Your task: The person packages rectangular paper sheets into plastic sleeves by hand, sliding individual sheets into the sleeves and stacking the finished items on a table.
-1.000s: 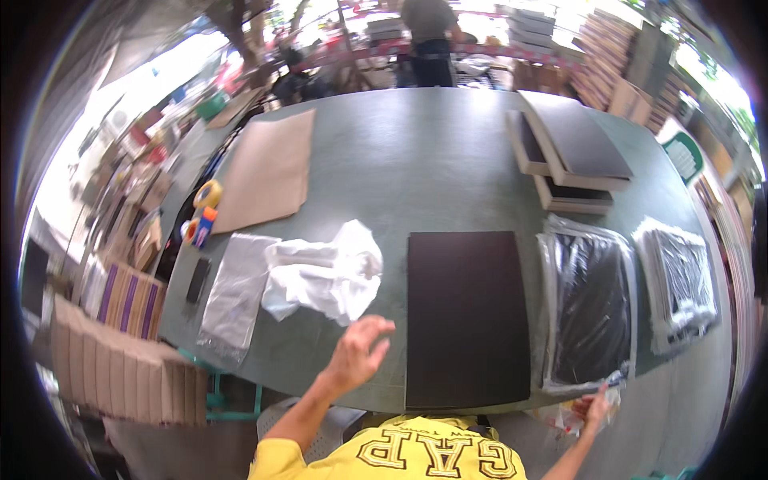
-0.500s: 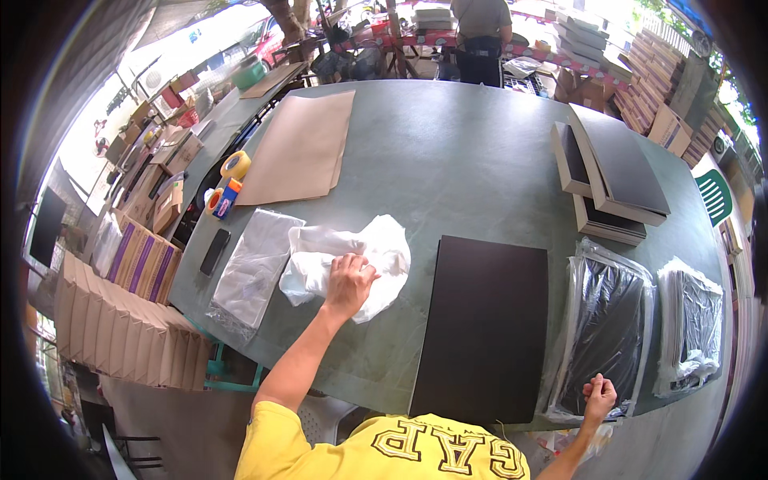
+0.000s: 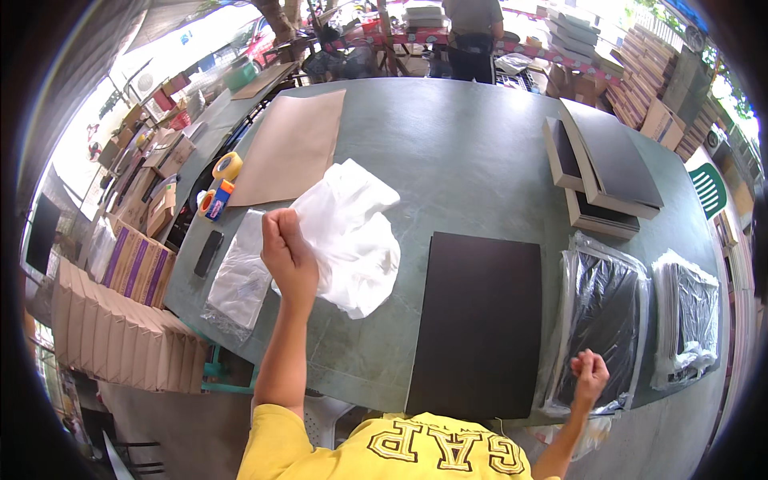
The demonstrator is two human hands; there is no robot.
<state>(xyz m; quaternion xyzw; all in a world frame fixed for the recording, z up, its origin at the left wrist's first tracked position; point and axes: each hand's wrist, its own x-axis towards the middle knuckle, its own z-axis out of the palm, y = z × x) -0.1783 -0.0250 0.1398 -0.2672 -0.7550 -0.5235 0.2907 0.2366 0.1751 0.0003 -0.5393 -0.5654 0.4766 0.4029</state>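
My left hand (image 3: 290,260) is closed on the edge of a crumpled white plastic bag (image 3: 356,248), which hangs and spreads to the right of my fist over the green table. Partly under that hand lies a flat stack of clear-wrapped white plastic bags (image 3: 238,280). My right hand (image 3: 590,374) is closed with its fingers curled, and I see nothing in it. Below it is a flat black pack wrapped in clear plastic (image 3: 606,320). Between my hands a large black board (image 3: 478,320) lies flat near the front edge.
Brown paper sheets (image 3: 288,148), yellow tape (image 3: 227,166), a blue-and-orange tape roll (image 3: 216,200) and a black phone (image 3: 209,253) are at left. Thick black-topped stacks (image 3: 612,160) stand far right, a second wrapped pack (image 3: 688,316) nearer. A person (image 3: 474,36) stands beyond the table.
My left hand has gone from pressing on the white bag to gripping its edge, pulling it up and left so that it spreads. My right hand has shifted slightly up and left.
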